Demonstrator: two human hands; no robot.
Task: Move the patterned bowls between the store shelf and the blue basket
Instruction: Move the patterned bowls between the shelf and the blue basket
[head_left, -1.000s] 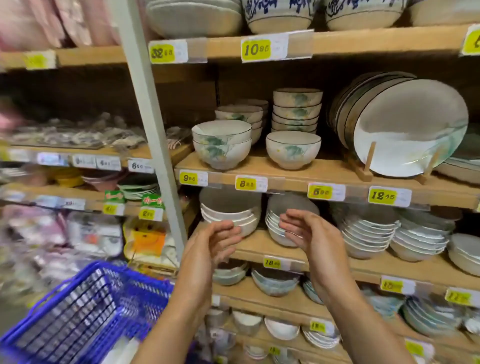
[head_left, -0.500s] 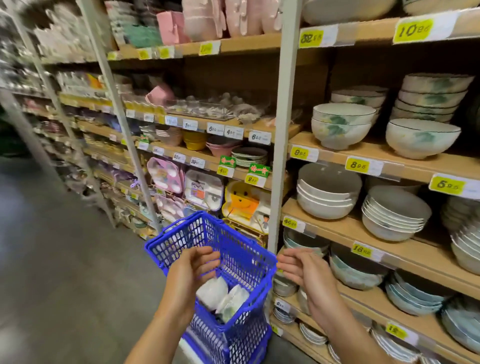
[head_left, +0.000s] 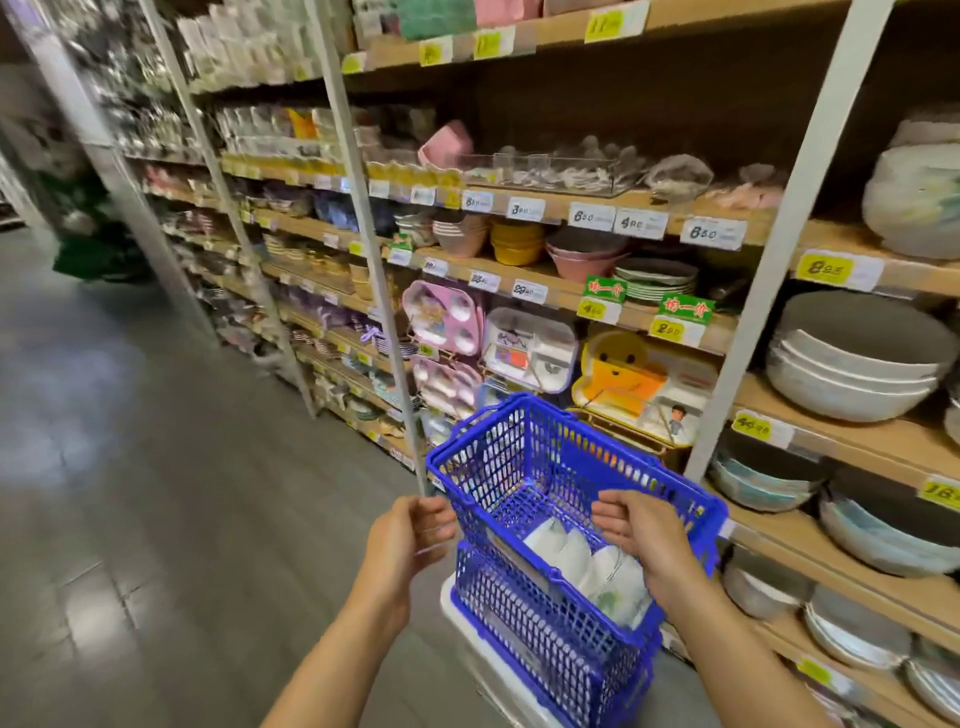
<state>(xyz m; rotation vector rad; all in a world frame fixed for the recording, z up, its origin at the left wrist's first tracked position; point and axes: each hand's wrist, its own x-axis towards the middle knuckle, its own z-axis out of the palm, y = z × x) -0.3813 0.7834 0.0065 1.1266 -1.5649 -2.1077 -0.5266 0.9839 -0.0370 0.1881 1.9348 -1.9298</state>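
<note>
Inside the blue basket (head_left: 545, 657), patterned bowls (head_left: 582, 558) lean lengthwise; left hand (head_left: 410, 540) and right hand (head_left: 641, 530) grip nothing.

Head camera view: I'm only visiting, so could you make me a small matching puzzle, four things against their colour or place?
Things:
1. basket
2. patterned bowls
3. right hand
4. smiley tray

Matches:
a. yellow and orange, on a shelf
b. blue
c. over the basket's opening
d. lying inside the basket

Pairs: 1-b, 2-d, 3-c, 4-a.
</note>
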